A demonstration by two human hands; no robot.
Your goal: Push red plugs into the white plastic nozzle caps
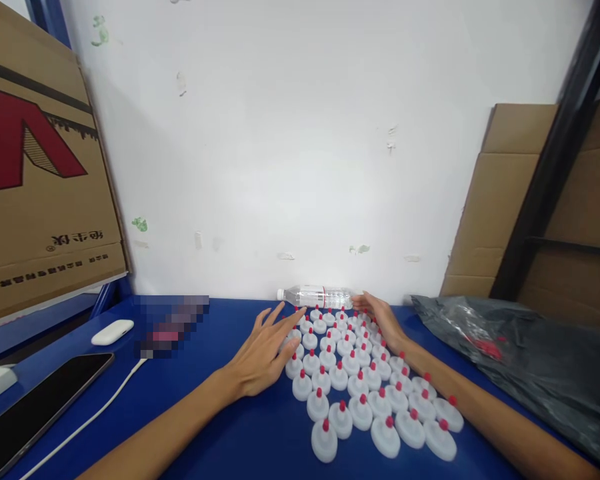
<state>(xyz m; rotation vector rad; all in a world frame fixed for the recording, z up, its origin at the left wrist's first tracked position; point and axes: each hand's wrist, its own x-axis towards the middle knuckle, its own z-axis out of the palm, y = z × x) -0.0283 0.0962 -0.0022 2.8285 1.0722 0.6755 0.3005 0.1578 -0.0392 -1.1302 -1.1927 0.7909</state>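
Several small, white, translucent round pieces with red tips [324, 443] stand close together on the blue table. My left hand [265, 350] lies along the left side of the group, palm down and fingers spread, with its fingertips at the pieces there. On the far right side, my right hand [380, 319] curves around the group's edge with its fingers stretched out. Its fingertips are near the base of a clear plastic bottle [310, 296], which lies on its side against the wall with its white cap to the left. Neither hand grips anything.
A smartphone [40, 407], a white earphone case [113, 332] and a white cable [85, 427] lie on the left. Dark plastic sheeting [540, 387] covers the right side, with a clear bag of red bits [485, 343] on it. Cardboard boxes [35, 220] flank the table.
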